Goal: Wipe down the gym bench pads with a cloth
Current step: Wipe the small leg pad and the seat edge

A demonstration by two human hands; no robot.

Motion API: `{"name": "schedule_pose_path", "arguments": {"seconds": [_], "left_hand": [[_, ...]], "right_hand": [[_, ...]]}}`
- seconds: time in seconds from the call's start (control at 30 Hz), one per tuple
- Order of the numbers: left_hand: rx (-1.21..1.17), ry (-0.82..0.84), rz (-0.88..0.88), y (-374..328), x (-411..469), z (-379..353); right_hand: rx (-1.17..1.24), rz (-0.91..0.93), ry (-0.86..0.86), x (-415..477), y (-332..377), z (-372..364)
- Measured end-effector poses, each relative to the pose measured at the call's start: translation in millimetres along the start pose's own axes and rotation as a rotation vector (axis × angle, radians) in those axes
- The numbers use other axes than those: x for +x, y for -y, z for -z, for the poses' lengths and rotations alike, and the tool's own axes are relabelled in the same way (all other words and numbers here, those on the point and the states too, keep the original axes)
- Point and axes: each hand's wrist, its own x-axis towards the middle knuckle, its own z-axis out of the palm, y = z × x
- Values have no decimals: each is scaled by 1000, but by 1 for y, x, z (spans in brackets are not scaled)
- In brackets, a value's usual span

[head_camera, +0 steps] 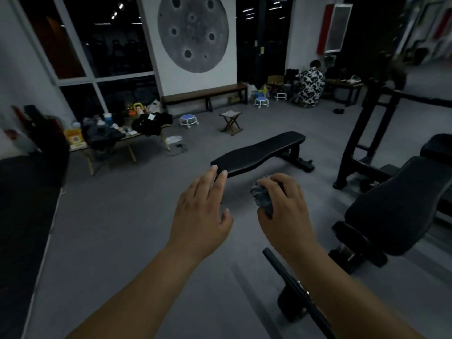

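At the far left a low table (pixel 111 145) stands by the window, piled with dark clothes, bottles and bags. Next comes the left hand (pixel 203 211), held out in the air above the grey floor (pixel 122 228) with its fingers straight and slightly spread, holding nothing. Its fingertips overlap the near end of the flat bench (pixel 259 152) in this view; whether they touch it I cannot tell. The bench's long black pad runs away toward the upper right. Just right of the left hand, the cloth (pixel 263 198), grey-blue and bunched into a ball, sits in the right hand (pixel 286 209), whose fingers curl round it. Further right, a second bench (pixel 396 206) with a tilted black pad stands near a dark rack (pixel 367 133).
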Motion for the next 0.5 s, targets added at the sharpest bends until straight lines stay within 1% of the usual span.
{"name": "schedule_pose_path", "arguments": {"seconds": [0.13, 0.3, 0.4, 0.5], "left_hand": [[-4, 44, -46, 32, 103, -49], [-91, 69, -119, 68, 224, -104], [-118, 72, -207, 89, 302, -146], [-140, 86, -333, 101, 381, -190]], "right_hand": [[-26, -67, 6, 76, -52, -55], [-101, -122, 15, 164, -110, -116], [-174, -157, -16, 215, -149, -154], [-255, -243, -60, 258, -190, -187]]}}
